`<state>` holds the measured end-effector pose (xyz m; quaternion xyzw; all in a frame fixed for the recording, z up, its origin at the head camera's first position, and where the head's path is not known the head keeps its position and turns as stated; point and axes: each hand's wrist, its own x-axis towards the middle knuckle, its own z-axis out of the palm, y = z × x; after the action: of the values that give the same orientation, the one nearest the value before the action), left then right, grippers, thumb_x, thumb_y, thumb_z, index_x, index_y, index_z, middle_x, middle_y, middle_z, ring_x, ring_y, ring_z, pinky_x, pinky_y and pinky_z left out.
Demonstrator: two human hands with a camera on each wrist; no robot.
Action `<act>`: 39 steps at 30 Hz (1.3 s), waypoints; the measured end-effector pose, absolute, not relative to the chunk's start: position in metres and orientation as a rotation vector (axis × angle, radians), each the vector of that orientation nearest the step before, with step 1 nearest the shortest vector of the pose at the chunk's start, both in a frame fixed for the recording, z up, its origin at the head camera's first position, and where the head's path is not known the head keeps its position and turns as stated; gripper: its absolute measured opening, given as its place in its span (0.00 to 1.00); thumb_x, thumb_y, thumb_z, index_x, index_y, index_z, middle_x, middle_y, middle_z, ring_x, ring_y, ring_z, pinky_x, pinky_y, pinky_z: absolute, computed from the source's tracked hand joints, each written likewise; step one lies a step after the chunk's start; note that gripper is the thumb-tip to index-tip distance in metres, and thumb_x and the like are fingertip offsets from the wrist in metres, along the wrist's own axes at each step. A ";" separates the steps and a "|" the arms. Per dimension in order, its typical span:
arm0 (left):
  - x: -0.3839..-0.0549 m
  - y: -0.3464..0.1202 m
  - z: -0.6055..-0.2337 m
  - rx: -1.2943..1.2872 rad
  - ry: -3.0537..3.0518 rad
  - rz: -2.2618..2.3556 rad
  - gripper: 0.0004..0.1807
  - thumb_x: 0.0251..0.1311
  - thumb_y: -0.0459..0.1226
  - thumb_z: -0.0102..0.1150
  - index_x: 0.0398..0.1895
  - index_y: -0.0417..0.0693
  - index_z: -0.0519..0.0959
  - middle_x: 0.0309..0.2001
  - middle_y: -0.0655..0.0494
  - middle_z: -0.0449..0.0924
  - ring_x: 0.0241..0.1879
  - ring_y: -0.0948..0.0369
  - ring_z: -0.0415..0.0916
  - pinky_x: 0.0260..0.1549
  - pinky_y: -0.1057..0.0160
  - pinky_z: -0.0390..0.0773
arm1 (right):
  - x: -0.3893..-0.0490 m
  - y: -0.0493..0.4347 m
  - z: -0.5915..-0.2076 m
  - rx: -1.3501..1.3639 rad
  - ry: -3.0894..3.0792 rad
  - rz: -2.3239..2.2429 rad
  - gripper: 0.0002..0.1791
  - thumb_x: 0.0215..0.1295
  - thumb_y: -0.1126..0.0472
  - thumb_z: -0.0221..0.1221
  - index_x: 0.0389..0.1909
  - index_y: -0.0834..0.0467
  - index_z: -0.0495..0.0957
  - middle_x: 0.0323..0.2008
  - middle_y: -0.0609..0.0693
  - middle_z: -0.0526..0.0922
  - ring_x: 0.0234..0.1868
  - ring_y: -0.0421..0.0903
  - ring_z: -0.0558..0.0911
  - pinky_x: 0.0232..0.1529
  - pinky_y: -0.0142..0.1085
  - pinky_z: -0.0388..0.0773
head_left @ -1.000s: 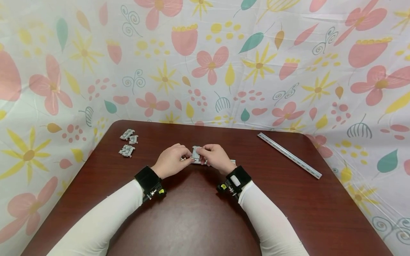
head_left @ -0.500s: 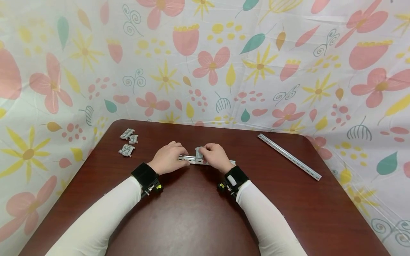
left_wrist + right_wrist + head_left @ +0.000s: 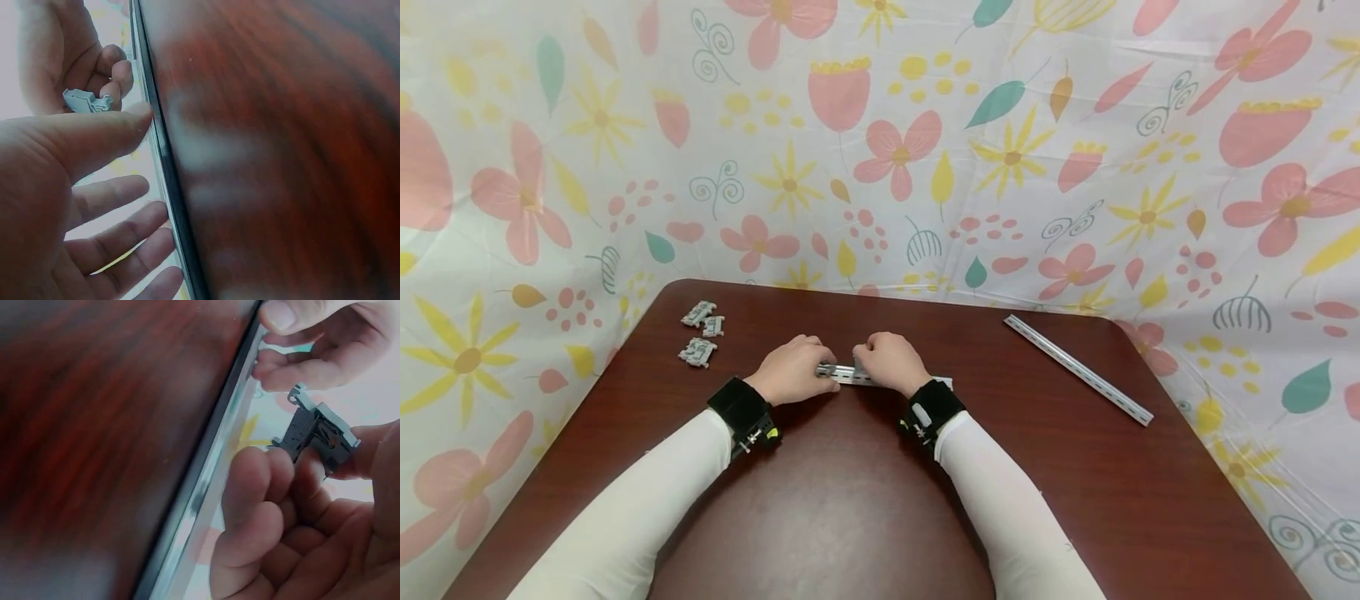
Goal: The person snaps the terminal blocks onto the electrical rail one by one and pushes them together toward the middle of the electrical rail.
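Observation:
My right hand pinches a grey terminal block between thumb and fingers, close to the slotted metal DIN rail. In the head view the hand covers most of the block. The right wrist view shows the block tilted and apart from the rail. My left hand holds the rail near its left end, thumb on the near edge and fingers spread on the other side. Part of the rail's length is hidden behind my right hand; its right end shows beyond.
Several loose grey terminal blocks lie at the table's left back. A second slotted rail lies slantwise on the right. The brown table ends in front of a flower-patterned cloth.
My left hand has shifted slightly left along the rail, away from the terminal block. My right hand has turned and moved a little left, with the block lower and more hidden by the hand.

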<state>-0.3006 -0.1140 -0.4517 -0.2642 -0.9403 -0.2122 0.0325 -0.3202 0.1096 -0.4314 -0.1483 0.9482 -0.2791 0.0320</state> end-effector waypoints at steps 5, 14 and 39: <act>-0.301 -0.115 -0.455 -0.815 -2.889 -0.644 0.14 0.64 0.44 0.80 0.49 0.51 0.93 0.44 0.57 0.84 0.44 0.56 0.75 0.42 0.54 0.80 | -0.323 0.100 -0.431 -0.435 2.933 -0.713 0.25 0.85 0.52 0.51 0.20 0.53 0.70 0.21 0.48 0.66 0.23 0.47 0.66 0.31 0.41 0.65; -0.303 -0.114 -0.457 -0.852 -2.863 -0.563 0.06 0.64 0.40 0.80 0.42 0.54 0.93 0.39 0.61 0.81 0.42 0.56 0.75 0.40 0.57 0.79 | -0.321 0.089 -0.433 -0.423 2.970 -0.511 0.22 0.86 0.50 0.52 0.36 0.57 0.86 0.35 0.54 0.86 0.34 0.53 0.84 0.40 0.49 0.83; -0.297 -0.111 -0.452 -0.797 -2.888 -0.536 0.03 0.65 0.40 0.79 0.39 0.56 0.93 0.38 0.58 0.81 0.41 0.54 0.74 0.38 0.54 0.79 | -0.314 0.078 -0.432 -0.393 2.981 -0.341 0.28 0.86 0.49 0.54 0.20 0.52 0.82 0.25 0.51 0.82 0.27 0.51 0.81 0.28 0.46 0.81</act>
<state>-0.2971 -0.1108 -0.4522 -0.2617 -0.9477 -0.1759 0.0490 -0.3144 0.0777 -0.4321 -0.1297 0.9834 -0.1126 0.0576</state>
